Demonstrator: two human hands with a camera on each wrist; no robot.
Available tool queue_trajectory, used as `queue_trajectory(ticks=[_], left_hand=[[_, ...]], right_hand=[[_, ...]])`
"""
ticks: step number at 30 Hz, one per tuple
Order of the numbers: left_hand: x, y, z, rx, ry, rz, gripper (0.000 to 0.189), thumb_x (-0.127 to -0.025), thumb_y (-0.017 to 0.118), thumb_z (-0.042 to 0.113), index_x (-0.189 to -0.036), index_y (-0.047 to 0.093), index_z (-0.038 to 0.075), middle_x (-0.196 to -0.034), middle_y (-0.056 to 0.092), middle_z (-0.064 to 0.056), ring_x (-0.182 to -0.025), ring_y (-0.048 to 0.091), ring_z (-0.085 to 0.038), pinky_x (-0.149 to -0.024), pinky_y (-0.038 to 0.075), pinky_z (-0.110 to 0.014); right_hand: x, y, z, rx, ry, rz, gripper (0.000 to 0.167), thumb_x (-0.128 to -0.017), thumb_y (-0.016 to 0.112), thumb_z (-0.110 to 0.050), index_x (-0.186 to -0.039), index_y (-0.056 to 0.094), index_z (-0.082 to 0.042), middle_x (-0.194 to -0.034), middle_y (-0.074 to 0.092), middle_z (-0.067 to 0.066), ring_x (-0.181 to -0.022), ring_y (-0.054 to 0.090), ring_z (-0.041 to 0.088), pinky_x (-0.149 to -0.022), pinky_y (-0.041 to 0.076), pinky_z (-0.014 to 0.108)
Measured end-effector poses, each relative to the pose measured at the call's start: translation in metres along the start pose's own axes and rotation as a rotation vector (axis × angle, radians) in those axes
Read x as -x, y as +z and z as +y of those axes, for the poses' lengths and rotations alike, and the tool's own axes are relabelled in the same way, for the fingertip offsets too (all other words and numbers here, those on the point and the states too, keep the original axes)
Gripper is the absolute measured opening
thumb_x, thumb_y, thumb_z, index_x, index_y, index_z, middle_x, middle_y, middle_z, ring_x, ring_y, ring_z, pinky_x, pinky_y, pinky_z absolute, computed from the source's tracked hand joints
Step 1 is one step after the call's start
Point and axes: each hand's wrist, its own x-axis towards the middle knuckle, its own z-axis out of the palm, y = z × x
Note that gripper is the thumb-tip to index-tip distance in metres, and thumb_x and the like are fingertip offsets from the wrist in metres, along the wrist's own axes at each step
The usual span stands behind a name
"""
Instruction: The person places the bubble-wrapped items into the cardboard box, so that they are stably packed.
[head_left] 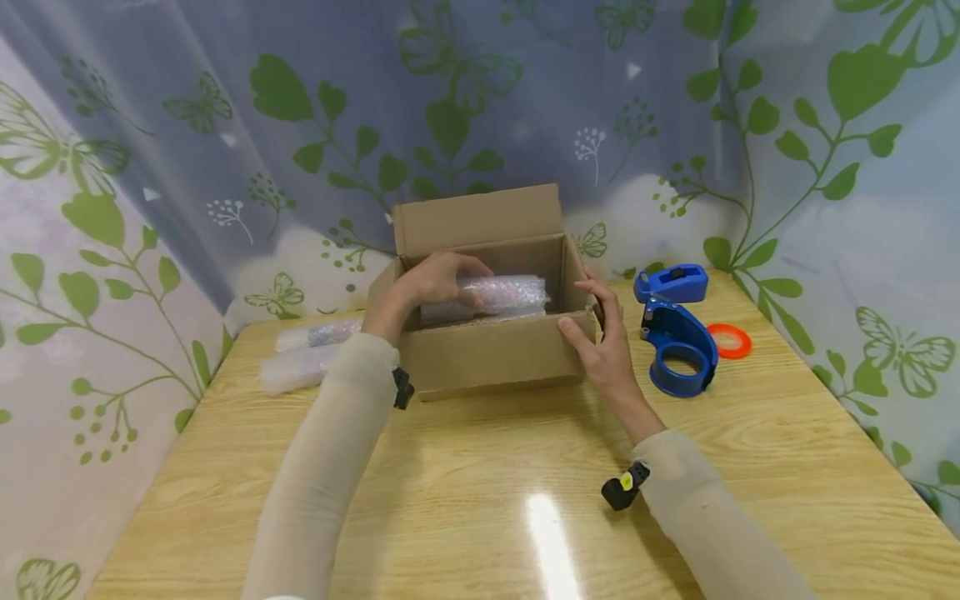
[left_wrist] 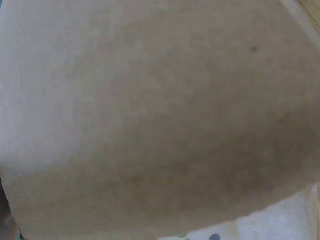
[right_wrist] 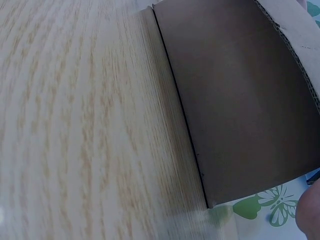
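Observation:
An open cardboard box stands on the table with its back flap raised. My left hand reaches in over the left side, thumb and fingers around the left end of a bubble-wrapped roll. More bubble wrap shows below that roll, partly hidden by the front wall. At the box's right front corner, my right hand grips the cardboard, thumb at the front rim and fingers along the right side. A brown cardboard panel fills most of the left wrist view. The right wrist view shows the box's outer wall.
Two bubble-wrapped rolls lie left of the box, the nearer one partly behind the left sleeve. To the right are a blue tape dispenser, a smaller blue dispenser and an orange-red tape roll. Patterned curtain surrounds the wooden table.

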Motion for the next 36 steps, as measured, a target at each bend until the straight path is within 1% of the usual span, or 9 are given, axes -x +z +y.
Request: queue_trajectory(ticks=[3, 5, 8, 12, 17, 23, 29, 31, 36], left_hand=[[0.002, -0.002, 0.000, 0.001, 0.003, -0.011, 0.051, -0.096, 0.077, 0.021, -0.144, 0.062, 0.010, -0.146, 0.062, -0.008, -0.138, 0.053, -0.028, -0.115, 0.043, -0.043], [0.003, -0.005, 0.001, -0.001, 0.017, -0.001, 0.051, -0.097, 0.075, 0.021, -0.145, 0.061, 0.011, -0.146, 0.061, -0.008, -0.138, 0.053, -0.028, -0.115, 0.043, -0.043], [0.009, -0.013, 0.001, 0.000, 0.025, 0.033, 0.050, -0.098, 0.075, 0.025, -0.146, 0.061, 0.015, -0.147, 0.061, -0.004, -0.141, 0.050, -0.026, -0.116, 0.040, -0.045], [0.023, -0.026, -0.002, 0.080, 0.027, 0.088, 0.049, -0.098, 0.074, 0.024, -0.145, 0.062, 0.016, -0.147, 0.061, -0.002, -0.140, 0.051, -0.024, -0.116, 0.040, -0.045], [0.047, -0.043, -0.014, 0.167, 0.034, 0.166, 0.049, -0.098, 0.076, 0.025, -0.144, 0.063, 0.017, -0.144, 0.063, -0.002, -0.134, 0.058, -0.025, -0.114, 0.043, -0.046], [0.080, -0.060, -0.037, 0.239, 0.006, 0.230, 0.052, -0.098, 0.076, 0.029, -0.147, 0.061, 0.020, -0.145, 0.062, 0.000, -0.136, 0.056, -0.027, -0.113, 0.042, -0.052], [0.111, -0.071, -0.059, 0.180, -0.032, 0.273, 0.051, -0.100, 0.073, 0.034, -0.147, 0.060, 0.022, -0.146, 0.061, -0.003, -0.136, 0.055, -0.028, -0.113, 0.042, -0.054], [0.121, -0.074, -0.067, 0.171, -0.046, 0.278, 0.050, -0.100, 0.072, 0.032, -0.147, 0.060, 0.020, -0.146, 0.061, -0.006, -0.136, 0.055, -0.028, -0.116, 0.040, -0.053], [0.148, -0.076, -0.085, 0.190, -0.127, 0.268, 0.055, -0.100, 0.073, 0.030, -0.150, 0.056, 0.015, -0.150, 0.057, -0.013, -0.138, 0.052, -0.035, -0.116, 0.039, -0.057]], right_hand=[[0.000, 0.000, 0.000, 0.000, 0.001, -0.003, 0.051, -0.098, 0.063, 0.003, -0.145, 0.045, 0.007, -0.168, 0.029, 0.020, -0.157, 0.023, 0.027, -0.128, 0.016, 0.054], [0.000, 0.000, -0.001, 0.002, 0.006, -0.002, 0.051, -0.098, 0.063, 0.003, -0.145, 0.045, 0.007, -0.168, 0.029, 0.019, -0.157, 0.022, 0.027, -0.128, 0.016, 0.054], [0.000, 0.001, -0.002, 0.005, 0.013, 0.000, 0.051, -0.098, 0.063, 0.002, -0.145, 0.045, 0.006, -0.168, 0.028, 0.018, -0.158, 0.022, 0.027, -0.128, 0.016, 0.055], [0.000, 0.001, -0.003, 0.010, 0.024, -0.003, 0.050, -0.099, 0.063, 0.001, -0.145, 0.045, 0.005, -0.169, 0.027, 0.018, -0.158, 0.021, 0.026, -0.128, 0.016, 0.053], [0.000, 0.002, -0.004, 0.012, 0.023, -0.004, 0.050, -0.098, 0.063, 0.003, -0.145, 0.045, 0.005, -0.169, 0.028, 0.015, -0.158, 0.021, 0.027, -0.128, 0.017, 0.053], [0.000, 0.000, -0.003, 0.025, 0.009, -0.002, 0.050, -0.097, 0.063, 0.005, -0.144, 0.045, 0.007, -0.168, 0.029, 0.019, -0.158, 0.021, 0.031, -0.128, 0.017, 0.054], [0.000, -0.001, -0.002, 0.021, -0.001, 0.008, 0.049, -0.097, 0.062, 0.005, -0.144, 0.045, 0.007, -0.167, 0.029, 0.021, -0.157, 0.023, 0.029, -0.127, 0.017, 0.056], [-0.001, -0.001, -0.001, 0.017, 0.001, 0.003, 0.049, -0.097, 0.062, 0.005, -0.143, 0.045, 0.007, -0.167, 0.029, 0.020, -0.157, 0.022, 0.028, -0.127, 0.017, 0.056], [0.000, 0.000, 0.000, 0.017, -0.006, -0.005, 0.050, -0.097, 0.062, 0.005, -0.144, 0.045, 0.007, -0.167, 0.029, 0.020, -0.157, 0.022, 0.029, -0.127, 0.016, 0.056]])
